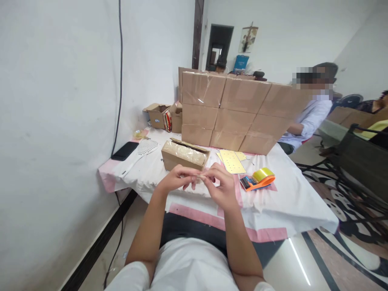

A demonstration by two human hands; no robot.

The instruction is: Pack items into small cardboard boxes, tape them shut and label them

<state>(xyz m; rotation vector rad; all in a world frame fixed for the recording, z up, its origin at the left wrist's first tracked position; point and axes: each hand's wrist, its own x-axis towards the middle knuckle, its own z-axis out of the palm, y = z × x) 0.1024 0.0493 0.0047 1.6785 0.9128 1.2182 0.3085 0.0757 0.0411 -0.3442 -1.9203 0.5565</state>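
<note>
My left hand (179, 178) and my right hand (220, 182) meet at the fingertips over the near side of the table. Both are closed in a pinch around a small pale piece (199, 178), too small and covered to name. Just behind them lies a long cardboard box (183, 155) with clear tape over its side and a flap slightly raised. Right of my right hand sits an orange and blue tape dispenser (257, 184) with a roll of yellowish tape (263, 175). Yellow dotted sheets (233, 161) lie between the box and the dispenser.
Taped cardboard boxes form a stacked wall (236, 111) across the table's back. Open small boxes (159, 116) stand at the left rear. A black phone (125, 150) lies by the wall near a white perforated strip (147, 147). A person (315, 109) sits beyond the right side.
</note>
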